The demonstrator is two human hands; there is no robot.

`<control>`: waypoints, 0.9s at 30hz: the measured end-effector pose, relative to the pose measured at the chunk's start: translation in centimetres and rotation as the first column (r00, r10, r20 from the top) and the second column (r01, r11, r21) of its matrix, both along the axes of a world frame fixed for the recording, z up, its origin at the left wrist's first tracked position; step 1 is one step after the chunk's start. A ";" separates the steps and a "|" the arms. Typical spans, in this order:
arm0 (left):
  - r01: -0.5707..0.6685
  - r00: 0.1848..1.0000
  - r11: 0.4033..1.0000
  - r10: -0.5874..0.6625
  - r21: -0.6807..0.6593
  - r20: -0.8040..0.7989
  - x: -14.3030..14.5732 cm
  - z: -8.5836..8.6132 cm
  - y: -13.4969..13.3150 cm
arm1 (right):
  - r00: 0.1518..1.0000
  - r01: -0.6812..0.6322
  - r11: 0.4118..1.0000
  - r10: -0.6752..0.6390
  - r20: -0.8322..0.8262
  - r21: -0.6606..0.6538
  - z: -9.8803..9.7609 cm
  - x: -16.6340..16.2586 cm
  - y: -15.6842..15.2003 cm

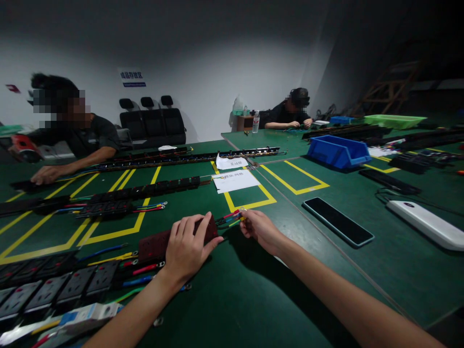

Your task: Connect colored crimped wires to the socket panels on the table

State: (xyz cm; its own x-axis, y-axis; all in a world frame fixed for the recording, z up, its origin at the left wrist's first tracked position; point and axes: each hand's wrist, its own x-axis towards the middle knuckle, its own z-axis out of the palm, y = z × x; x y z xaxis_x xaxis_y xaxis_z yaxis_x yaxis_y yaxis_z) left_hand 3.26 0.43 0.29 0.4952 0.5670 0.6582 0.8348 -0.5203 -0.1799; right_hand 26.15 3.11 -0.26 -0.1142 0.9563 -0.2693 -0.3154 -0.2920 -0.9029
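My left hand [189, 247] is wrapped over a dark red socket block [154, 245] lying on the green table, covering its middle. Coloured wires [230, 218], red, blue, yellow and green, come out of the block's right end. At their tips my right hand [259, 229] pinches the wire ends with thumb and fingers; a ring terminal shows at its fingertips. Left of my hands lie black socket strips [54, 295] and loose wires with ring terminals, among them a red one [148, 268]. A breaker-like white and blue part [89, 314] lies near my left forearm.
A phone [339, 220], a white power-bank-like device [426, 224] and a blue bin [337, 151] stand to the right. Paper sheets [237, 181] and long black strips [145, 189] lie ahead. One person [97, 137] works at the left, another [290, 113] at the far end.
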 end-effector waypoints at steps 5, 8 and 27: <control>-0.037 0.999 0.999 0.037 -0.003 0.012 0.0 0.0 0.1 | 0.999 -0.014 0.999 0.016 -0.032 0.038 0.4 -0.1 -0.2; -0.044 0.999 0.999 0.044 -0.006 0.016 0.0 -0.1 0.1 | 1.000 -0.009 1.000 0.009 -0.020 0.017 0.5 -0.2 -0.3; -0.068 0.997 0.998 0.067 0.017 0.047 0.0 0.0 0.1 | 0.996 -0.087 0.993 0.086 0.016 0.075 0.3 0.2 -0.3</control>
State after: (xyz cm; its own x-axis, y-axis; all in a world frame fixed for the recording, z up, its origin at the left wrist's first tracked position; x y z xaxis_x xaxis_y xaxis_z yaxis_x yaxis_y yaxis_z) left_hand 3.24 0.51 0.27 0.4245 0.5854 0.6907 0.8758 -0.4591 -0.1492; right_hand 26.35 2.79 0.05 -0.1941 0.9607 -0.1984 -0.2801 -0.2481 -0.9273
